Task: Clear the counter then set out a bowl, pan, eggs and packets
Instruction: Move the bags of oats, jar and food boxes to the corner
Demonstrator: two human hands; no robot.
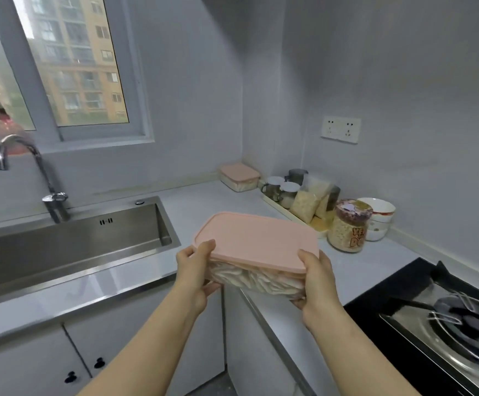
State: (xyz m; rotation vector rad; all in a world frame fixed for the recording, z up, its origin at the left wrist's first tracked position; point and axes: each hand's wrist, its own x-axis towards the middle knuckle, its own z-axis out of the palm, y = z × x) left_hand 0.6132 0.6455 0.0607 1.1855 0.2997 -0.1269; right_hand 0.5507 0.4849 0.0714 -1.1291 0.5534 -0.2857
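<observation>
Two hands held one pink-lidded food container [256, 241] in the air over the front of the counter [204, 201], lid up. We noted pale strips through its clear wall. Its long axis ran left to right, spanning the gap between the hands. The left hand [194, 270] gripped the left end, thumb on the lid and fingers curled beneath. The right hand [316, 284] did likewise at the right end. We judged neither hand nearer. A matching container [239, 177] sat straight ahead in the far corner, beside a tray of jars [289, 195]. The sink [75, 244] lay left and the gas hob [446, 310] right. Counter-clearing looked under way.
</observation>
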